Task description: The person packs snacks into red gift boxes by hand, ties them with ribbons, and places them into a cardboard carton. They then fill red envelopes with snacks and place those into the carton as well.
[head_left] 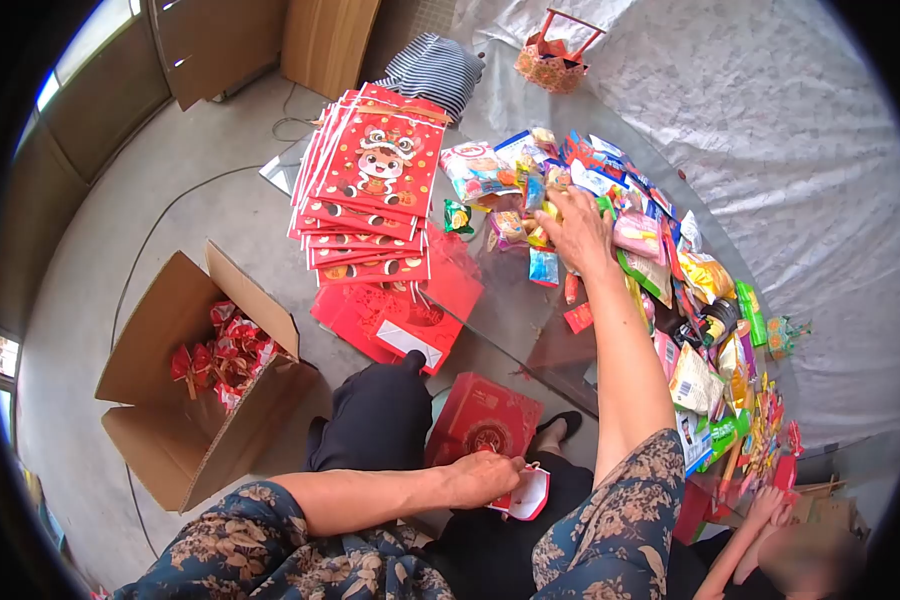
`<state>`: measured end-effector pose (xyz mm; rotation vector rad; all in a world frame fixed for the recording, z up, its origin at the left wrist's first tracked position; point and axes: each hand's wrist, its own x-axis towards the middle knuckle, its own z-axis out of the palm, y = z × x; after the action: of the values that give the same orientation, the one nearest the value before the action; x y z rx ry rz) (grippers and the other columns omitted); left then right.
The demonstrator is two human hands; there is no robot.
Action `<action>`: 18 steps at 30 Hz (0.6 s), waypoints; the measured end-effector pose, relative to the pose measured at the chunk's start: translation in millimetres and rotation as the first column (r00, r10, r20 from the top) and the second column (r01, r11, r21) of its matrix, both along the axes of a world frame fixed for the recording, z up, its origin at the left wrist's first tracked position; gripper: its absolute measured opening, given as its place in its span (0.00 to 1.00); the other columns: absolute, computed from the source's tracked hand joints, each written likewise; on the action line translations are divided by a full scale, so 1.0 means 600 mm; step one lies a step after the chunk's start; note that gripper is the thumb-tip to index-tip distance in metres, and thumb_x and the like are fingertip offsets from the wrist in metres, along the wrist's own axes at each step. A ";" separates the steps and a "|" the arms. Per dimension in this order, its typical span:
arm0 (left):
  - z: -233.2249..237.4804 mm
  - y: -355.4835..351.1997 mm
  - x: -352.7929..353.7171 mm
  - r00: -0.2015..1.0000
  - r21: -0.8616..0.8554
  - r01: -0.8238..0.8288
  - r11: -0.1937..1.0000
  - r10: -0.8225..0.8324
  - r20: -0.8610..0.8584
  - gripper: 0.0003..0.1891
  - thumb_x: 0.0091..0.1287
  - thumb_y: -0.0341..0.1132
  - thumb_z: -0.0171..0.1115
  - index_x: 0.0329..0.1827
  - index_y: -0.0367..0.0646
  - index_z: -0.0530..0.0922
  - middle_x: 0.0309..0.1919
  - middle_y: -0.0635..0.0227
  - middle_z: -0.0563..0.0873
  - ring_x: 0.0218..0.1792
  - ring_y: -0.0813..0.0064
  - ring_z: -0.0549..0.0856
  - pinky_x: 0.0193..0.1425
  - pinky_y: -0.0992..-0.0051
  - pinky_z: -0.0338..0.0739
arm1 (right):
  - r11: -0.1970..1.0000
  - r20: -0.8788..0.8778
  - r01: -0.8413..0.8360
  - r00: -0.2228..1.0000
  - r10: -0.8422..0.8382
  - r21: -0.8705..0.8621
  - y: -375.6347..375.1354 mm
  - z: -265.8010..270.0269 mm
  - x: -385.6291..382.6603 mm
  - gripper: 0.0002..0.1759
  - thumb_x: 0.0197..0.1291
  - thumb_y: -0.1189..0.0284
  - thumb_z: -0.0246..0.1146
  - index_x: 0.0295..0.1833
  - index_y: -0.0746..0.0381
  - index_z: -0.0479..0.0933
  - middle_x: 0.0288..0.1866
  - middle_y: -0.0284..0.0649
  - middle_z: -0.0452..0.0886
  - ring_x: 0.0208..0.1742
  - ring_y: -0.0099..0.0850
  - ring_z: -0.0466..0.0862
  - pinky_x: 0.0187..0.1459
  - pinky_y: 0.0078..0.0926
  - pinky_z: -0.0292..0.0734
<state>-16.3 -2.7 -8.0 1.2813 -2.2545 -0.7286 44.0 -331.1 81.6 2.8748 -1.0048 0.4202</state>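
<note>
My right hand reaches into the pile of wrapped snacks on the glass table, its fingers spread over small packets; whether it grips one is hidden. A blue packet lies just below that hand. Low in the view, over my lap, my left hand is closed on the edge of a small red box with a white inside. Beside it, a larger red box with a gold pattern sits near my legs.
Red gift bags are stacked at the upper middle, with red folders below. An open cardboard box holds red wrapped items. A red basket stands at the top. At the lower right is another person's hand.
</note>
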 end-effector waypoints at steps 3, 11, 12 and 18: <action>0.007 0.002 -0.001 1.000 -0.004 0.011 1.000 -0.011 0.022 0.13 0.54 0.24 0.62 0.44 0.32 0.81 0.41 0.52 0.83 0.38 0.56 0.88 0.40 0.64 0.83 | 0.996 0.031 -0.076 0.997 0.075 0.045 0.010 -0.009 -0.027 0.26 0.60 0.52 0.62 0.61 0.52 0.76 0.68 0.42 0.70 0.71 0.42 0.66 0.65 0.58 0.61; 0.012 0.002 -0.005 0.994 -0.014 0.027 1.000 -0.025 0.107 0.14 0.51 0.25 0.66 0.41 0.32 0.82 0.42 0.53 0.84 0.38 0.58 0.89 0.40 0.65 0.84 | 0.965 0.388 -0.259 0.894 0.225 0.037 0.019 0.016 -0.084 0.13 0.51 0.84 0.58 0.42 0.62 0.80 0.41 0.45 0.81 0.46 0.43 0.82 0.49 0.36 0.77; 0.014 0.001 -0.003 0.994 -0.025 0.036 0.999 -0.034 0.099 0.13 0.54 0.26 0.63 0.44 0.34 0.82 0.42 0.53 0.83 0.38 0.58 0.89 0.40 0.65 0.84 | 0.975 0.430 -0.220 0.884 0.185 0.033 0.017 0.025 -0.093 0.13 0.51 0.84 0.58 0.42 0.62 0.80 0.41 0.45 0.81 0.46 0.42 0.82 0.48 0.36 0.77; 0.031 0.002 0.008 0.993 -0.002 0.051 0.999 -0.051 0.104 0.16 0.59 0.26 0.58 0.50 0.39 0.82 0.42 0.54 0.83 0.40 0.56 0.88 0.43 0.64 0.84 | 0.998 0.613 -0.026 0.790 -0.015 0.058 0.018 0.046 -0.172 0.07 0.53 0.78 0.64 0.40 0.62 0.80 0.38 0.42 0.81 0.42 0.40 0.81 0.46 0.35 0.75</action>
<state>-11.7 -1.4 10.5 1.2916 -2.3777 -0.6896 -59.1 -320.3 109.1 2.8340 -1.0829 1.4206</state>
